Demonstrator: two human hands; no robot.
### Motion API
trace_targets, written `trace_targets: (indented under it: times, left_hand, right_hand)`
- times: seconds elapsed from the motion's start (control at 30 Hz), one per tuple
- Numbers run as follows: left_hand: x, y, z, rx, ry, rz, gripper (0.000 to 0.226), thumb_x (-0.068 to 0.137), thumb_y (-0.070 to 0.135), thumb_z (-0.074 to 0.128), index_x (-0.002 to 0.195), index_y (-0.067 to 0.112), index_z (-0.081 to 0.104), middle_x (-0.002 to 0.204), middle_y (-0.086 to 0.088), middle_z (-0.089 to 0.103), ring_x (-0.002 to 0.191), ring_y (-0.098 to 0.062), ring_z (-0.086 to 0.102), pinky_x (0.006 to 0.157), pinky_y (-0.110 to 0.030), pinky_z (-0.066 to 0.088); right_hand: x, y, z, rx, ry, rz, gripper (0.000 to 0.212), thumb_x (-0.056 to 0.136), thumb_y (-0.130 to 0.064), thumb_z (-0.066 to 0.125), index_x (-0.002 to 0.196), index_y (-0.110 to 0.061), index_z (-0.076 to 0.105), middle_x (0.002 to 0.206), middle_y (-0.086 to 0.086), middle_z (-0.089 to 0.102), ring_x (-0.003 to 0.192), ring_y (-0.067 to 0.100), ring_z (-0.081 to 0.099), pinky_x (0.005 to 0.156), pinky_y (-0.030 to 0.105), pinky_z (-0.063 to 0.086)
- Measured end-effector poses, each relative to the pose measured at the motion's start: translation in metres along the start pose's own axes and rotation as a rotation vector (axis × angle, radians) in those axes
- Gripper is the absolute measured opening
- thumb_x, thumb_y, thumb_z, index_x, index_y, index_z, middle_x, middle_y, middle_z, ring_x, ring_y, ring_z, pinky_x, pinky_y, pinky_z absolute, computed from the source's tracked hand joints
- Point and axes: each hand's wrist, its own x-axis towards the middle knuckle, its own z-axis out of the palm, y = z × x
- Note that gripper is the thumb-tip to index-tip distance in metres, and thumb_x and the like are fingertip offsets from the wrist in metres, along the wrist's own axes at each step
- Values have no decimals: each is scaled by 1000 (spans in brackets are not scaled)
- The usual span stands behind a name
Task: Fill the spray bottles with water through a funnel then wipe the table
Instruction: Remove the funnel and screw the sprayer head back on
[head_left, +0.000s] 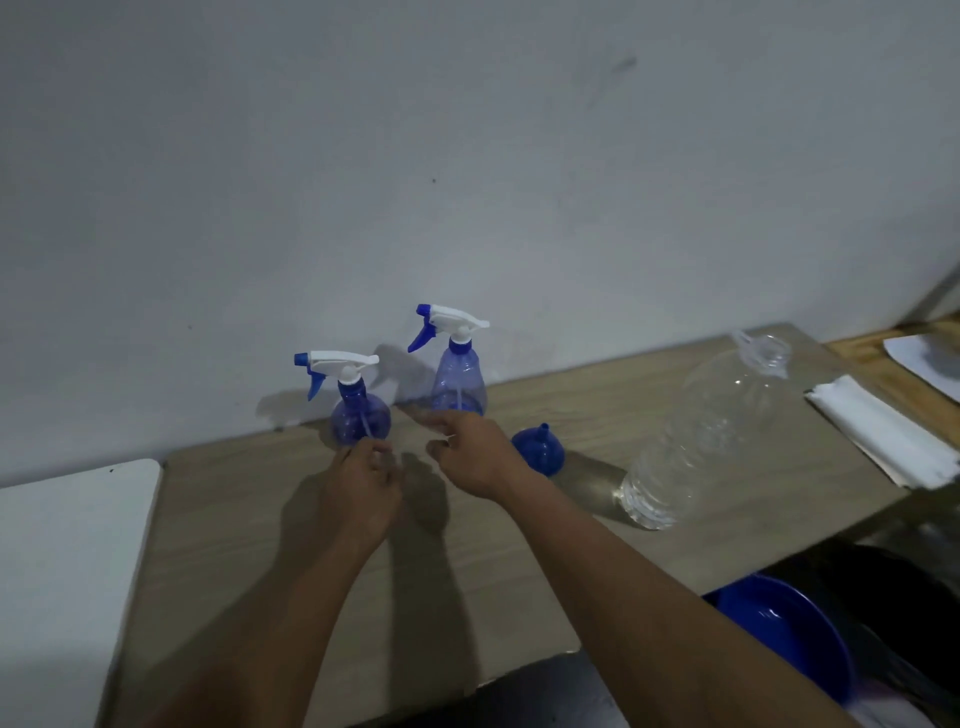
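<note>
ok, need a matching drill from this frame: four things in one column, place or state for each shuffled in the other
1 funnel
2 water bottle
3 folded cloth
4 basin

A white, at the far right of the table
B blue, off the table, lower right
C blue, on the table, spout up
D clear, standing on the table

Pairs: 1-C, 2-D, 3-A, 4-B

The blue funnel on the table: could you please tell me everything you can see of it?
The blue funnel looks like opaque plastic, a rounded cone with a narrow spout. It stands inverted on the table, wide mouth down, spout up, between the right hand and the large clear bottle. The wrist hides its left edge.
</note>
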Motion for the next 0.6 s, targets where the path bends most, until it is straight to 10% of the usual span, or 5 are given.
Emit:
trace_targets:
  times: [0.2,0.4,0.6]
  left_hand:
    - [-34,45,20,-73,-107,134,19,85,17,72,101,24,65,86,6,63,78,-14,63,76,-34,52]
    - [-74,107,60,-159,-277,271,27,85,12,70,109,25,66,96,6,67,75,-6,64,73,-25,50]
    - [-103,158,109,-184,-450,296,71,79,19,73,142,29,44,134,3,55,112,-13,57,95,-32,48]
  right_hand:
    - [-61,18,-43,13,125,62,33,98,-21,62,130,-15,64,127,6,67,116,20,63,87,19,40]
    - [-124,62,-82,-81,163,142,20,94,-25,63,79,-13,65,70,0,64,73,20,59,64,28,36]
    - [-162,135,-133,-101,265,404,19,90,-25,62,90,-10,74,89,6,74,85,22,67,75,34,53]
